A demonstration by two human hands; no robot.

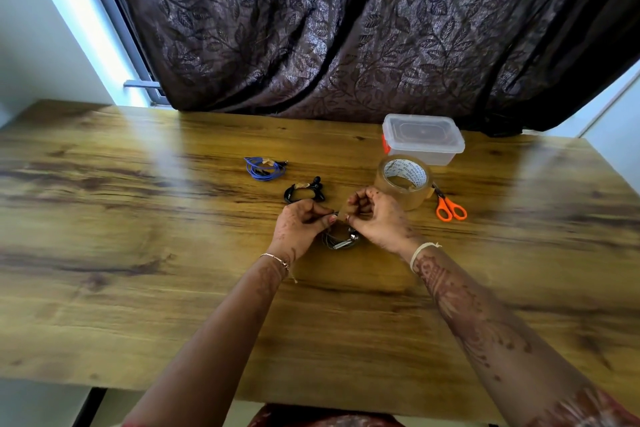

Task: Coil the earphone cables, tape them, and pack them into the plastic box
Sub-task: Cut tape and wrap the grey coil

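Hanging behind the scene, a dark leaf-patterned curtain point(346, 28) backs the wood-grain worktop point(138, 218). The clear plastic box point(422, 139) stands far right on the worktop with its lid on; the tape roll point(403, 182) lies just in front of it. The left hand point(299, 229) and right hand point(375, 218) meet at mid-worktop. The left grip is closed, thumb and fingertips pinching the top of the grey earphone coil point(341, 241); the right grip is closed in a pinch on the tape strip point(341, 215) at the same spot. Orange-handled scissors point(450, 208) lie beside the roll, on its right. The blue earphone coil point(263, 168) and black earphone coil point(304, 189), each taped, lie beyond the hands, slightly apart.
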